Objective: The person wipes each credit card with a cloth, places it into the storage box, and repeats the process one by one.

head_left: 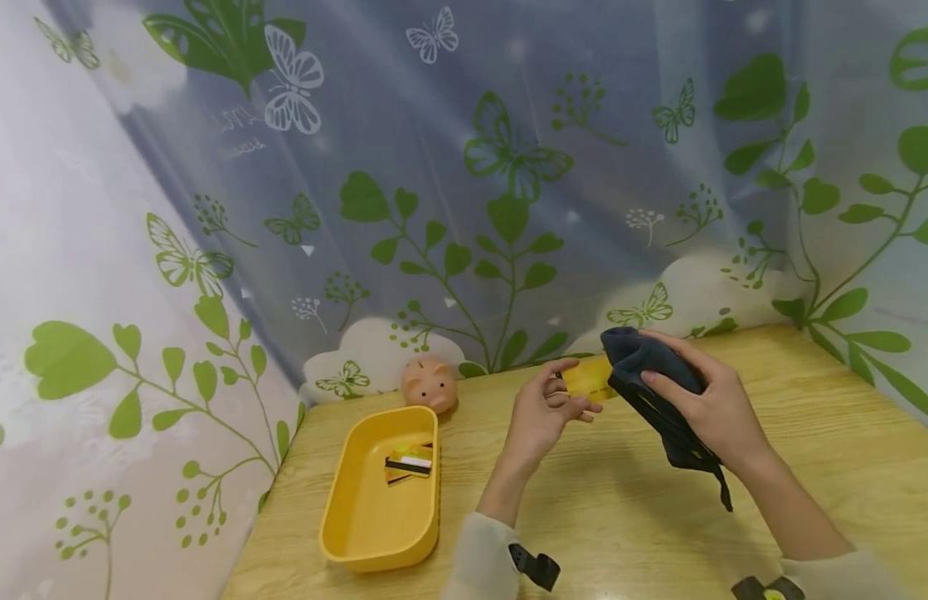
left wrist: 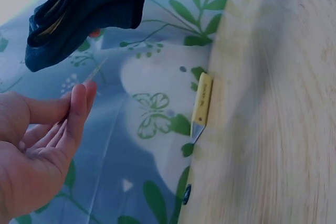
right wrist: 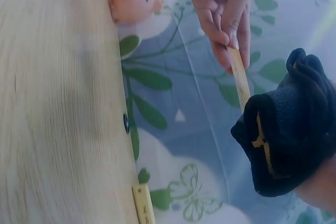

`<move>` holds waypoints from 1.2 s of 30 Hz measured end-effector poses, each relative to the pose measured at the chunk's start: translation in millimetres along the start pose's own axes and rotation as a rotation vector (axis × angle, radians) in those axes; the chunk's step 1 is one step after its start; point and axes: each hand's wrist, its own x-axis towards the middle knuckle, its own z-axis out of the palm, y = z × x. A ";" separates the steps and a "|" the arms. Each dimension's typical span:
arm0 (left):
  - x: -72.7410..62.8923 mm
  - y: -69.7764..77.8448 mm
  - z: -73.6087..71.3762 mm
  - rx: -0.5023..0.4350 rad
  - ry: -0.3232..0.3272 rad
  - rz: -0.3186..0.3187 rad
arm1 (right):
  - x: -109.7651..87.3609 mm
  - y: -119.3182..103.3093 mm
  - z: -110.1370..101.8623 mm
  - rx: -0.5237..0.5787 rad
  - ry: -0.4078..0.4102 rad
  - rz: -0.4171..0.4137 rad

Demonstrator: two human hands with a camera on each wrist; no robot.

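Observation:
My left hand (head_left: 542,408) pinches a yellow card (head_left: 590,379) between thumb and fingers. The card's far end overlaps the mouth of a dark blue fabric pouch (head_left: 662,400) in the head view. My right hand (head_left: 715,396) grips this pouch, thumb on its near side, above the table. In the left wrist view the card (left wrist: 97,69) shows edge-on from the fingertips of the left hand (left wrist: 52,135), beneath the pouch (left wrist: 94,14). The right wrist view shows the card (right wrist: 239,74) running from the left hand (right wrist: 226,14) to the folded pouch (right wrist: 294,124).
A yellow tray (head_left: 381,533) with several cards (head_left: 410,463) stands on the wooden table (head_left: 584,517) at left. Behind it sits a pink piggy bank (head_left: 430,385). A yellow-handled tool (left wrist: 202,100) lies along the table's back edge, by the patterned curtain (head_left: 434,208).

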 end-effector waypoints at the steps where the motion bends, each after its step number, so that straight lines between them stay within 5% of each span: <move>1: -1.3 1.3 -3.0 0.009 0.008 0.002 | -0.4 -1.9 3.8 -0.004 0.001 -0.005; 11: -13.0 9.5 -16.6 0.018 0.042 -0.005 | -4.6 -17.2 47.6 -0.019 -0.079 -0.081; 18: -21.1 6.1 -27.2 0.186 0.084 0.064 | -4.5 -20.3 70.9 -0.035 -0.095 -0.168; 22: -24.2 4.7 -30.9 0.194 0.106 0.068 | -5.4 -20.6 76.9 -0.045 -0.097 -0.155; 28: -26.4 2.2 -32.9 0.158 0.134 0.048 | -8.7 -19.4 80.9 -0.052 -0.106 -0.098; 36: -24.5 3.3 -35.7 -0.032 0.128 -0.005 | -6.7 -16.2 77.2 -0.111 -0.097 -0.037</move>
